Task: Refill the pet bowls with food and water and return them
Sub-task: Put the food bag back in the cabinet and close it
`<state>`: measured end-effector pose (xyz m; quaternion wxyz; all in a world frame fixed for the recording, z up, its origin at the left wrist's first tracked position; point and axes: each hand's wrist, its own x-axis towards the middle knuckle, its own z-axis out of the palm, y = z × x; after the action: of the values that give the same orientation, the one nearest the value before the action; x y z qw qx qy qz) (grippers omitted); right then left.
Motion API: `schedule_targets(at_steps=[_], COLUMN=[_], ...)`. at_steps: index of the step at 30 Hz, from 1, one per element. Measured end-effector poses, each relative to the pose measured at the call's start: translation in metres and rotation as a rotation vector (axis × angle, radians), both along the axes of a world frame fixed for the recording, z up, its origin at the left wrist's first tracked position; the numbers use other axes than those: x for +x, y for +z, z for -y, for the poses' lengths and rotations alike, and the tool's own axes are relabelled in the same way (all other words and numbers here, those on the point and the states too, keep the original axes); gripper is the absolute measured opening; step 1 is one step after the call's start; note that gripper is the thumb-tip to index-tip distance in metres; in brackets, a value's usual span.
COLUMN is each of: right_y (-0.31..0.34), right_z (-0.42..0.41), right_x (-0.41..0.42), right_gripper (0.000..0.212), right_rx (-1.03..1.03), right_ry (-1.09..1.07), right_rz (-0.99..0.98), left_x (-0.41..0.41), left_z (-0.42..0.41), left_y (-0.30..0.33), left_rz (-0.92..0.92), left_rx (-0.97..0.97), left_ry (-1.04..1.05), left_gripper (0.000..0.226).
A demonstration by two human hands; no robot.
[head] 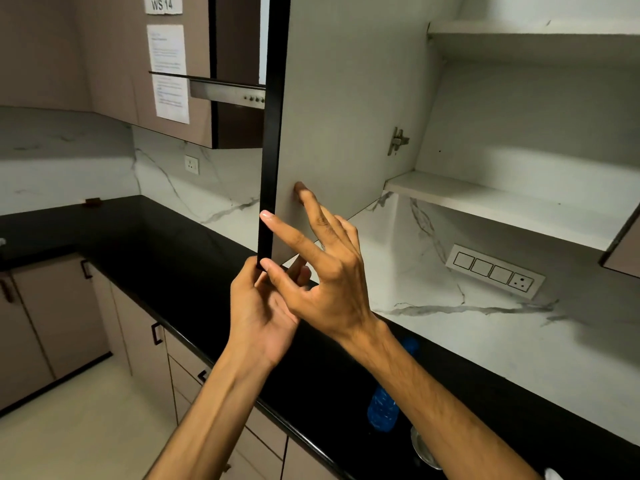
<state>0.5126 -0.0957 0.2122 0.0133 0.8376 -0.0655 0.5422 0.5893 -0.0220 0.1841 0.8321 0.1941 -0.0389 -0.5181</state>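
Observation:
An upper cabinet door (346, 109) stands swung open, pale inside with a black edge. My left hand (259, 313) grips the door's lower corner from below. My right hand (322, 271) is spread, its fingertips resting on the door's inner face and black edge. Behind my right forearm a blue water bottle (382, 407) lies on the black counter (194, 258). Part of a steel bowl (424, 448) shows at the counter's near edge, mostly hidden by my arm. The open cabinet's white shelves (491, 202) hold nothing that I can see.
A marble backsplash with a switch panel (495, 271) runs behind the counter. A range hood (228, 91) and taupe wall cabinets with taped papers (169, 71) sit to the left. Base cabinets with black handles (157, 332) line the floor.

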Motion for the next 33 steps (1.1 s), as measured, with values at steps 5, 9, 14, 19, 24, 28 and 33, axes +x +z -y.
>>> schedule_targets(at_steps=[5, 9, 14, 19, 24, 28, 33], right_y=[-0.002, -0.003, -0.004, -0.004, -0.008, -0.016, -0.033], right_z=[0.000, 0.001, 0.001, 0.000, 0.001, 0.008, 0.019], right_x=[0.017, 0.026, 0.036, 0.039, 0.035, 0.024, 0.000], right_gripper=[0.060, 0.061, 0.062, 0.061, 0.060, 0.059, 0.058], right_rx=[0.000, 0.012, 0.017, 0.025, 0.037, 0.090, 0.182], right_ry=[0.010, 0.014, 0.018, 0.027, 0.032, 0.003, -0.044], right_rz=[0.002, -0.011, -0.018, -0.004, -0.007, -0.008, -0.025], left_x=[0.016, 0.023, 0.034, 0.039, 0.026, 0.014, 0.001], left_z=[0.002, 0.002, 0.006, 0.009, 0.003, 0.005, 0.019], left_y=[0.002, 0.001, -0.002, -0.005, -0.005, -0.011, -0.026], left_rz=[-0.021, -0.028, -0.045, -0.041, -0.015, 0.002, 0.062], left_rx=[-0.003, 0.003, -0.023, -0.034, -0.030, -0.083, -0.072], left_ry=[0.016, 0.025, 0.034, 0.030, 0.021, 0.005, -0.001], left_gripper=[0.039, 0.044, 0.041, 0.044, 0.052, 0.039, 0.031])
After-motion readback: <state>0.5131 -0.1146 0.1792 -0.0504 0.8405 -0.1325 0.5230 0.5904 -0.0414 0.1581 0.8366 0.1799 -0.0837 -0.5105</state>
